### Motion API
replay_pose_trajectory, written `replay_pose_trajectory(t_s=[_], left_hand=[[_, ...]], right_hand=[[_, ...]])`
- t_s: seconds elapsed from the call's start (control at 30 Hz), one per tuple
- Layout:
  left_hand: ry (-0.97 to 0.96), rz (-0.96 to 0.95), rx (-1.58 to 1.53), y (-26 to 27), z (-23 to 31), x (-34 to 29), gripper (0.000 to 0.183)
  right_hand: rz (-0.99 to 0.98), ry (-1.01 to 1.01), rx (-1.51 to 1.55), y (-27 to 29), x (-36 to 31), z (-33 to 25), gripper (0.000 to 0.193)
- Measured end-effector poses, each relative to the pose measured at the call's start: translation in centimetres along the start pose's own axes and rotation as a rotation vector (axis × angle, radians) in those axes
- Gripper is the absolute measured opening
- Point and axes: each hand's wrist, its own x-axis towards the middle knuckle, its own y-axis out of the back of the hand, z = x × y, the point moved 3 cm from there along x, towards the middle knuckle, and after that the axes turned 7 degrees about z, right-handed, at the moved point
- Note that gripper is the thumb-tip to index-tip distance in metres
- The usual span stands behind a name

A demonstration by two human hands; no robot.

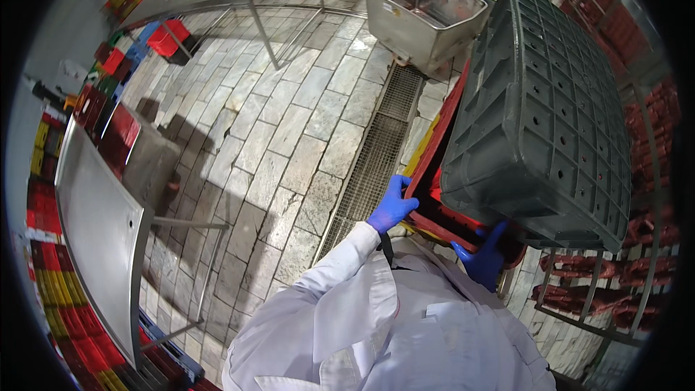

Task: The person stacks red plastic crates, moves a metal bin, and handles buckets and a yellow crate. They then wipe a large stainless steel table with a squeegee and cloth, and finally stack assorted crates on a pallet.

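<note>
A red plastic crate [458, 227] is right in front of me, with a yellow edge showing along its left side. My left hand [393, 205], in a blue glove, is closed round its left rim near the corner. At the near side my right hand [483, 258], also blue-gloved, grips the rim, its thumb and a finger showing and the rest in shadow. A large dark grey crate [536, 123] with a ribbed, perforated bottom lies tilted over the red crate, covering most of it. Neither hand visibly touches the grey crate.
Steel tubs [423, 14] stand ahead beside a floor drain grate [380, 145]. Steel tables [101, 232] are at left, with coloured crates [61, 304] stacked along the wall. At right stands a rack with hanging red meat [583, 300]. The floor is tiled [289, 166].
</note>
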Motion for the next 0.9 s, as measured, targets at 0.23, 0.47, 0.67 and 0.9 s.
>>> replay_pose_trajectory(t_s=[0.23,0.47,0.67,0.9], left_hand=[[-0.020,0.168,0.203,1.0,-3.1,-8.9,0.049],[0.091,0.195,0.135,-0.3,-1.7,-11.2,0.056],[0.096,0.507,-0.174,1.6,-1.4,-8.5,0.054],[0.040,1.216,-0.026,3.3,-3.2,-1.3,0.054]], right_hand=[[-0.203,0.307,0.196,-1.3,-0.4,5.4,0.099],[-0.601,0.391,0.181,-9.0,7.5,12.8,0.074],[-0.583,0.572,0.438,-14.4,18.5,1.3,0.096],[-0.626,0.957,0.523,-19.8,26.4,-11.5,0.082]])
